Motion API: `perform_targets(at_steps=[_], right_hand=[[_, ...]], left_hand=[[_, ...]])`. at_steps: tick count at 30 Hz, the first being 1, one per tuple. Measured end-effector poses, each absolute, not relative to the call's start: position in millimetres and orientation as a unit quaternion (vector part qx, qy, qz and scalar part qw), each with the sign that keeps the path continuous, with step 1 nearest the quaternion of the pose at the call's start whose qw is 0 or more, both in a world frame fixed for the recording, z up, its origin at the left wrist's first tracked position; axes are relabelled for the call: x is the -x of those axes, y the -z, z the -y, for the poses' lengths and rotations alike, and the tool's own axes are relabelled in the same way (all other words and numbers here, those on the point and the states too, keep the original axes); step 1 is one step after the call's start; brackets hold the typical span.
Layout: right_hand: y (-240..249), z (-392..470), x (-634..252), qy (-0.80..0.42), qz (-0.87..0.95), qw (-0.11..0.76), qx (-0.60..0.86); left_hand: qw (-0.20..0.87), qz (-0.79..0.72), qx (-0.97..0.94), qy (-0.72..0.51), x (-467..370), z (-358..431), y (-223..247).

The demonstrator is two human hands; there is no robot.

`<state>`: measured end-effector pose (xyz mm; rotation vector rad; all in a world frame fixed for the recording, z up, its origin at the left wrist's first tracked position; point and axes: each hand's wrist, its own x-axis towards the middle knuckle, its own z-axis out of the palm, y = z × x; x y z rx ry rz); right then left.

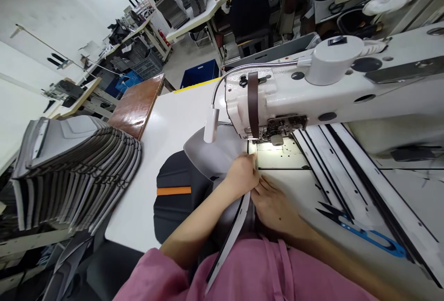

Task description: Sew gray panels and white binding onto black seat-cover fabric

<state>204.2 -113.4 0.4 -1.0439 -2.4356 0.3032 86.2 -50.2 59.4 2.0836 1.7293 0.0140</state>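
Observation:
My left hand is closed on a white strip with a black edge, its fingertips just in front of the sewing machine's lit needle area. My right hand is closed at the same strip, right beside the left one; its fingertips are partly hidden. From my hands the strip runs down onto my lap. Under my left hand and forearm lies a grey fabric piece, joined to dark padded panels with an orange band. The needle itself is hard to make out.
Blue thread snips lie right of my right hand, beside several white strips with black edges. A tall stack of grey padded pieces stands at the left. A brown board adjoins the white table. Another person sits beyond the machine.

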Motion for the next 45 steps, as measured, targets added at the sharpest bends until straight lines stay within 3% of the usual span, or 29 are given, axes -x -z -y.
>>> perform_targets(at_steps=[5, 10, 28, 34, 38, 45], right_hand=[[2, 114, -210, -0.045, 0.889, 0.242, 0.387], [11, 132, -212, 0.020, 0.885, 0.305, 0.351], [-3, 70, -212, -0.033, 0.906, 0.189, 0.378], [4, 89, -213, 0.017, 0.893, 0.227, 0.389], [17, 125, -207, 0.019, 0.869, 0.287, 0.403], [10, 105, -198, 0.000, 0.883, 0.250, 0.397]], left_hand=[[0.218, -0.619, -0.754, -0.037, -84, 48, -62], [0.224, -0.615, -0.754, -0.053, -82, 61, -62], [0.210, -0.623, -0.752, -0.039, -88, 16, -57], [0.181, -0.633, -0.751, -0.036, -91, 24, -56], [0.224, -0.632, -0.740, -0.055, -91, 58, -61], [0.255, -0.641, -0.724, -0.016, -90, 47, -65]])
